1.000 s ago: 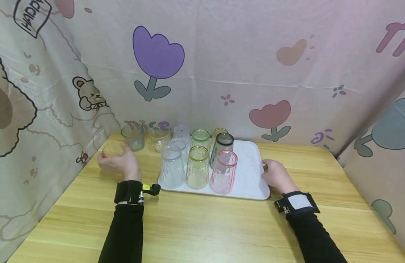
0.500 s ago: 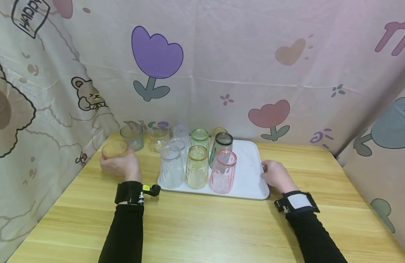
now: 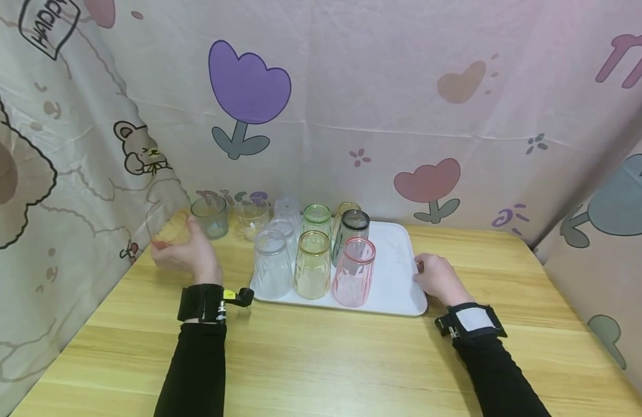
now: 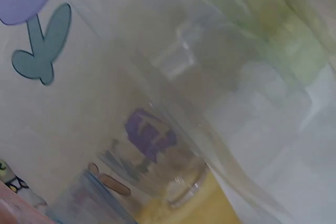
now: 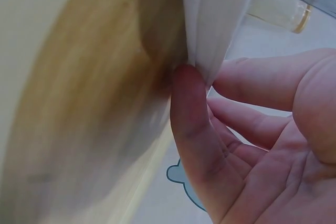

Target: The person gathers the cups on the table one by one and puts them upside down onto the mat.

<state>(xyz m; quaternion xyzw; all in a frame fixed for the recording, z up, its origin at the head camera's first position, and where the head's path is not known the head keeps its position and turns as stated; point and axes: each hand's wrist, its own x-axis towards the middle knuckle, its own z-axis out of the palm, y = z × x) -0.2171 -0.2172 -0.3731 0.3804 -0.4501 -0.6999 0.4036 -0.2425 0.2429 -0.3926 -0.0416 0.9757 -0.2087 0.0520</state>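
At the left of the table my left hand [image 3: 187,255] grips a clear drinking glass with a faint orange tint [image 3: 171,229], which leans to the left. Just behind its fingers stands a greyish glass [image 3: 210,217], with a clear glass [image 3: 253,220] to the right of that. My right hand [image 3: 439,278] pinches the right rim of a white tray [image 3: 396,266]; in the right wrist view, thumb and fingers close on the tray's edge [image 5: 207,30]. Tall glasses crowd the tray's left and middle, among them a pink one [image 3: 354,275], a yellow one [image 3: 313,269] and a dark grey one [image 3: 352,234].
A green glass [image 3: 316,223] and several clear ones [image 3: 272,266] share the tray. The wooden table [image 3: 321,359] meets a printed cloth [image 3: 341,104] at the back and on both sides. In the left wrist view, blurred glass surfaces fill much of the frame.
My left hand has moved slightly left, and the glass in it has tipped from near upright to a leftward lean. The right hand and the tray have kept their place.
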